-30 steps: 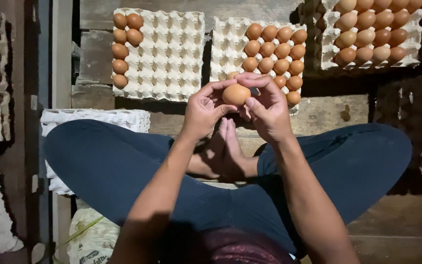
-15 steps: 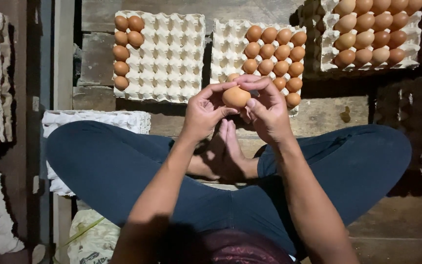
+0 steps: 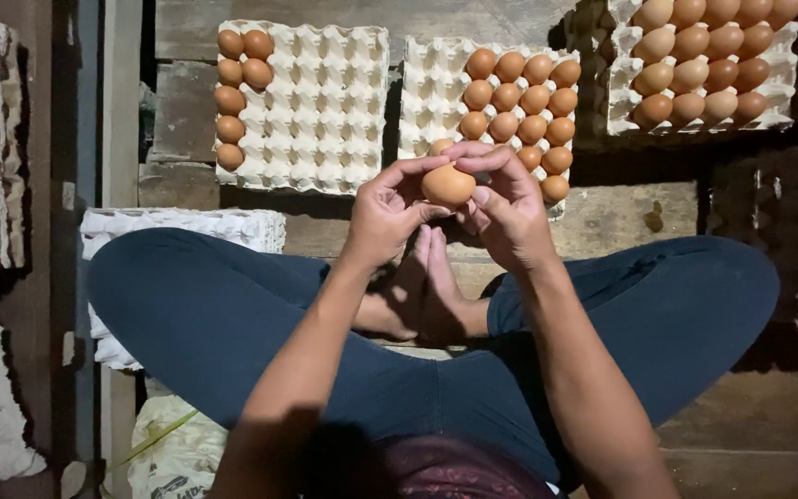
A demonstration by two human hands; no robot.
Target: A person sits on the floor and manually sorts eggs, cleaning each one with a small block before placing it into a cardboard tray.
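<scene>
Rough wooden floor planks (image 3: 639,217) carry moulded pulp egg trays (image 3: 325,106). Above crossed legs, left hand (image 3: 388,214) and right hand (image 3: 508,211) curl fingertips around one smooth brown egg (image 3: 447,185), held between them.

I'm looking down at a worn wooden plank floor (image 3: 639,217) that is carrying three pulp egg trays across the top of the frame: a mostly bare one (image 3: 325,111) upper left, a partly filled one (image 3: 431,88) centre, a fuller one (image 3: 621,102) upper right. Stacked trays (image 3: 187,226) are lying at mid-left.
</scene>
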